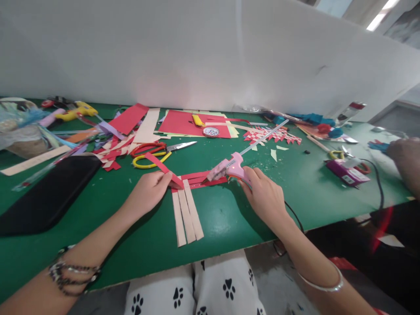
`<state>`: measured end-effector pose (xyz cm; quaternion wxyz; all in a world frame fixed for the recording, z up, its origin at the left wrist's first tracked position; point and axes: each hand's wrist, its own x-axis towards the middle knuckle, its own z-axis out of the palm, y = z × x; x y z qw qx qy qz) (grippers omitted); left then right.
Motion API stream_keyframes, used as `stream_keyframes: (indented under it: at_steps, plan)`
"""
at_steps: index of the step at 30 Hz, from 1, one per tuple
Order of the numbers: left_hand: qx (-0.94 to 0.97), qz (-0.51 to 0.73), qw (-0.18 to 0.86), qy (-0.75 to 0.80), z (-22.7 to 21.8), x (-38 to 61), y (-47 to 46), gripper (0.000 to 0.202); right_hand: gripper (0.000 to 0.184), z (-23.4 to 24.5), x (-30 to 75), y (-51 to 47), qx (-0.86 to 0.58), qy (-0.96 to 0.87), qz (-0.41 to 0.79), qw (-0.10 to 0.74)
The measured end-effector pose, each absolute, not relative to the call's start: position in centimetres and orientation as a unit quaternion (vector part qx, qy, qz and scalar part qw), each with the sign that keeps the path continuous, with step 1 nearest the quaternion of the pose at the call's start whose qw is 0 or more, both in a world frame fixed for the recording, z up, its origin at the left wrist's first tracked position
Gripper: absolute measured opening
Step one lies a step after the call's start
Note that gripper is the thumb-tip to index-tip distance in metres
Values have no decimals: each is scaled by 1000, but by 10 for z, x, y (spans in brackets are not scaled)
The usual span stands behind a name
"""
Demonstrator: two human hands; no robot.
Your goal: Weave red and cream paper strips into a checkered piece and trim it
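Observation:
In my right hand (264,192) is a pink glue gun (234,166) with a clear glue stick out of its back. Its nozzle points left, over red paper strips (200,179) lying flat on the green table. My left hand (152,190) pinches a red paper strip (164,165), which is lifted and slants across the upper ends of several cream paper strips (188,214). Those cream strips hang down toward the table's front edge, side by side. Small pale dots, like glue, show on the red paper under the nozzle.
Red-handled and yellow-handled scissors (154,153) lie behind my left hand. A black case (49,192) rests at left, near paper scraps and a yellow glue gun (77,111). Red paper sheets (177,122) and checkered woven pieces (274,134) lie behind. Another person's hand (405,153) is at right.

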<state>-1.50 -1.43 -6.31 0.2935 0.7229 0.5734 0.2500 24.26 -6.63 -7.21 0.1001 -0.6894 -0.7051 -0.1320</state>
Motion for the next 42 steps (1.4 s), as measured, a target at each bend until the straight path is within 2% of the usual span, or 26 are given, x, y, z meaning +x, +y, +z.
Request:
stream_keyframes:
  at_steps: [8,16,38,42]
  plan:
    - [717,245,291,585,-61,-14,-15,45,23,-73,256,-70,-711,-684,-136,87]
    - [713,242,332,568,-58,-14,-18,43,24,-75,270,-73,-724,-670,-139,83]
    - [720,234,314,574,-60,-16,-17,44,27,-79,297,-79,-756,-631,-159,70]
    - [721,238,305,575,-62,-17,-15,44,32,-82,306,-77,-758,-628,-142,102]
